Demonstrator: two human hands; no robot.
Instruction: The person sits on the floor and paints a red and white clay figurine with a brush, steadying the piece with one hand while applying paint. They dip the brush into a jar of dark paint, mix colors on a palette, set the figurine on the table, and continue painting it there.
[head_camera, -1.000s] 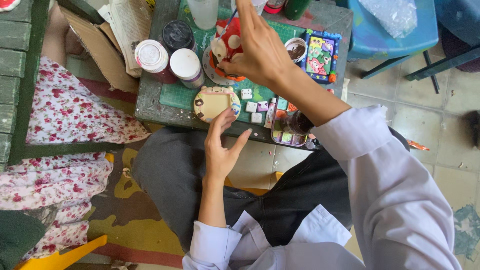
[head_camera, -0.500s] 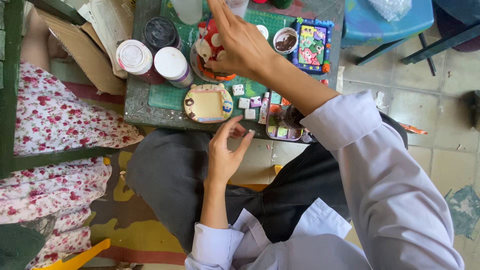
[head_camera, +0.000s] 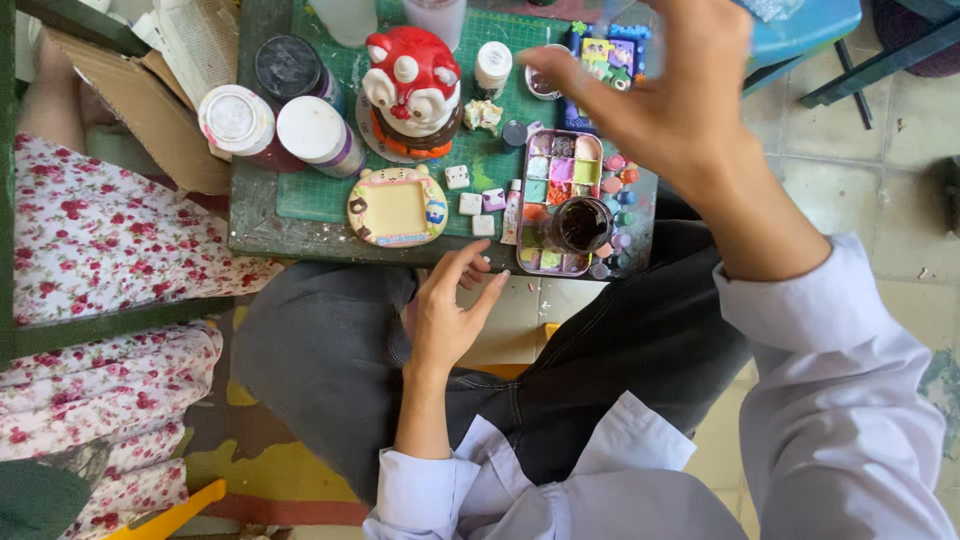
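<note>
My right hand (head_camera: 665, 95) is raised above the small table, fingers apart and curved, holding nothing; it is blurred and hovers over the far end of a paint palette (head_camera: 553, 170). A red and white figurine (head_camera: 414, 85) stands alone on the green mat (head_camera: 318, 192). My left hand (head_camera: 452, 315) is open at the table's near edge, fingertips just below a yellow framed plaque (head_camera: 397, 208). A cup of dark water (head_camera: 581, 225) sits on the palette.
Two white-lidded jars (head_camera: 236, 120) (head_camera: 316, 131) and a dark-lidded jar (head_camera: 289, 66) stand at the table's left. A person in floral clothing (head_camera: 90, 235) sits at left beside cardboard (head_camera: 125, 120). A blue chair (head_camera: 812, 28) is at top right.
My right hand has come off the red figurine and moved right and up toward the camera. My left hand has slipped back from the plaque to the table edge.
</note>
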